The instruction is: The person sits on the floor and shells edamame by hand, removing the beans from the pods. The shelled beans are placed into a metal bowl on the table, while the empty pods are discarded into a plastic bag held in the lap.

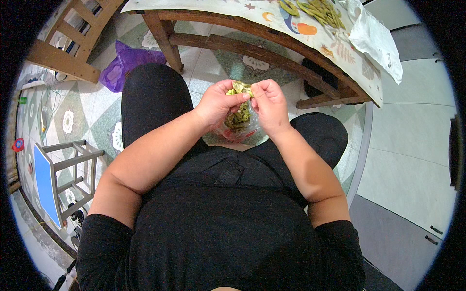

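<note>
Between my knees, my left hand (217,103) and my right hand (270,105) are held close together. Thumbs and fingers of both pinch a green bean pod (241,88), which looks split, with pale beans showing. Below the fingers hangs a clear plastic bag (248,127) holding several green pods or shells (238,118). How the bag is held up is hidden by my hands. On the table ahead to the right lies a pile of green bean pods (324,13).
The wooden table (252,29) has a patterned cloth and a white plastic bag (374,36) on its right end. A purple bag (121,63) lies on the floor beside my left knee. A blue-topped stool (47,186) lies tipped at left. Pale cabinets (407,160) line the right.
</note>
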`<state>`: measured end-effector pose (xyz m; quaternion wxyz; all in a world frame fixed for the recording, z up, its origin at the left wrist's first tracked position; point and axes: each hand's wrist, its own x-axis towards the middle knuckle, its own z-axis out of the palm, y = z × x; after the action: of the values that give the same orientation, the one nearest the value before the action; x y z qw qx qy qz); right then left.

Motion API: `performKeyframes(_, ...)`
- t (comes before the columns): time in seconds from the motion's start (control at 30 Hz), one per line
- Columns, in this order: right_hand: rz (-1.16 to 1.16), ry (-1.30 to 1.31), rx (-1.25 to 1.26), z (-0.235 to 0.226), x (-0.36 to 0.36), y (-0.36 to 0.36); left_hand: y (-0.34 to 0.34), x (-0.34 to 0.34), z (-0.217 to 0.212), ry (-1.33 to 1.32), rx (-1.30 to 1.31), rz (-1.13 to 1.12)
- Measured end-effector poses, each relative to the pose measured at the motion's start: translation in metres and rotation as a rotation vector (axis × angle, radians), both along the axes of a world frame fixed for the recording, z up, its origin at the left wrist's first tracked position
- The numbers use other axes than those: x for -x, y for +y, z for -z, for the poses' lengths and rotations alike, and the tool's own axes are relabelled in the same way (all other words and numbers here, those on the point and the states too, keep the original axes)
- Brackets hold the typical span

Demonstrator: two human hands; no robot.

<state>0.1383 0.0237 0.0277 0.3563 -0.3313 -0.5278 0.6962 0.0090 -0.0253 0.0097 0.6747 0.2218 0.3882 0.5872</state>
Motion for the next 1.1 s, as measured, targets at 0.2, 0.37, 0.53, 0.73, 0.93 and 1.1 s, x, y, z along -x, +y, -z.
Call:
performKeyframes(0.2, 0.009, 0.040, 0.028, 0.001, 0.001, 0.002, 0.001, 0.001, 0.002, -0.202, 0.055, 0.024)
performKeyframes(0.37, 0.029, -0.061, -0.177, 0.011, 0.004, 0.001, 0.002, 0.005, 0.006, -0.404, 0.145, 0.130)
performKeyframes(0.53, 0.021, -0.149, -0.226, 0.008, 0.003, -0.001, 0.001, 0.006, 0.005, -0.365, 0.260, 0.196)
performKeyframes(0.73, -0.020, -0.572, -0.755, -0.001, 0.004, 0.001, 0.002, 0.007, 0.012, 0.014, 0.172, 0.188)
performKeyframes(0.93, -0.087, -0.611, -0.977, -0.009, 0.005, 0.003, 0.004, 0.010, 0.008, 0.241, 0.111, 0.232)
performKeyframes(1.1, -0.066, -0.658, -0.968, -0.002, 0.002, 0.004, 0.004, 0.009, 0.003, 0.028, 0.200, 0.141)
